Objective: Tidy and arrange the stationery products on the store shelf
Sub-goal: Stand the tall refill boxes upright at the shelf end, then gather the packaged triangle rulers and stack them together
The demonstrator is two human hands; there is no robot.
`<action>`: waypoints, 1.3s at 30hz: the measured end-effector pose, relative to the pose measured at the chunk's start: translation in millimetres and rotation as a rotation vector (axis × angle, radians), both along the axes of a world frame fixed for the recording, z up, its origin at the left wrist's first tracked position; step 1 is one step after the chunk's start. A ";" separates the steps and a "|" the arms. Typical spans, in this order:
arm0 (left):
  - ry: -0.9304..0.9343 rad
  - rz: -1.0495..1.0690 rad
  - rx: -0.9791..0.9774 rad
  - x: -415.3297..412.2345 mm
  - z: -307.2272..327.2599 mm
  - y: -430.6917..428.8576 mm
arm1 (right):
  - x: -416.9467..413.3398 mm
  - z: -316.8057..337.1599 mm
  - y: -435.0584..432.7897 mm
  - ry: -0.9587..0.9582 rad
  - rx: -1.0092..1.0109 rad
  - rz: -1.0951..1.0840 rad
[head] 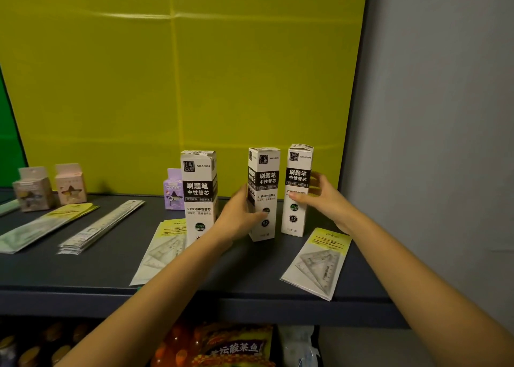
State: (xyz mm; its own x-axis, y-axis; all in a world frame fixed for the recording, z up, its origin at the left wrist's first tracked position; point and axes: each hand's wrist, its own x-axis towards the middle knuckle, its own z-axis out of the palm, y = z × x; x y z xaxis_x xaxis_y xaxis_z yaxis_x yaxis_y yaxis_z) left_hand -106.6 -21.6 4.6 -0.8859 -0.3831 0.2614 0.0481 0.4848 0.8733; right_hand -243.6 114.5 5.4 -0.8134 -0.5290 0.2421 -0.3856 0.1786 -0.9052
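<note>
Fingers (261, 214) of left hand (236, 216) grip middle box (265, 173), right hand (324, 198) grips right box (298, 172), both labelled NO.50091.

Up the back, a yellow-green panel (194, 74) fills the view, creased by one vertical fold and a horizontal one near the top. A green strip (8, 144) peeks in at its left edge, with a plain grey wall (431, 116) on the right. Along the bottom: gold-capped bottles (30, 350) on the left, an orange printed snack packet (236, 347), and a clear plastic bag (297, 344) just beside it.

Three white refill boxes (199, 188) stand upright on shelf (111, 269).
</note>
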 end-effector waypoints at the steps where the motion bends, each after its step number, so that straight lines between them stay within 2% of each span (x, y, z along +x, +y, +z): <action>1: -0.007 -0.020 -0.031 6.5 -0.1 1.6 | 1.7 0.2 4.4 0.007 0.028 -0.010; 5: -0.024 -0.025 -0.217 36.8 -7.4 1.4 | 19.6 -4.4 27.5 0.077 0.166 -0.108; 11: -0.084 -0.085 -0.390 98.4 -20.3 -8.2 | 57.5 -20.5 63.5 0.251 0.443 -0.192; 13: -0.094 -0.024 -0.416 121.8 -20.4 -14.6 | 65.0 -22.6 71.9 0.309 0.575 -0.194; 16: -0.133 0.184 -0.477 147.5 -22.0 -33.2 | 72.4 -24.2 78.3 0.359 0.723 -0.206; 19: -0.206 0.441 -0.550 149.8 -30.1 -60.0 | 77.3 -26.7 79.1 0.346 0.808 -0.224; 21: -0.273 0.535 -0.622 140.8 -38.6 -76.3 | 80.5 -29.7 77.0 0.307 0.859 -0.241; 28: -0.495 0.508 -0.785 109.3 -50.8 -88.9 | 95.3 -32.3 47.0 0.216 0.952 -0.413; 33: -0.580 0.452 -0.746 100.7 -46.8 -98.7 | 106.6 -30.9 18.9 0.197 1.074 -0.519; 39: -0.607 0.305 -0.379 91.8 -29.4 -121.7 | 98.7 -31.8 10.4 0.052 0.984 -0.556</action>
State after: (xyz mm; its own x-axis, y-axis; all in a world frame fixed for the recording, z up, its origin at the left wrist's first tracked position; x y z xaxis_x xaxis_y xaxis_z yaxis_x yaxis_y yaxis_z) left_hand -14.8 -143.3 -24.9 -0.7858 -0.6140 -0.0737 -0.5688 0.6708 0.4759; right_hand -144.9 124.8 -26.4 -0.9963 -0.0763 -0.0394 -0.0633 0.9629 -0.2622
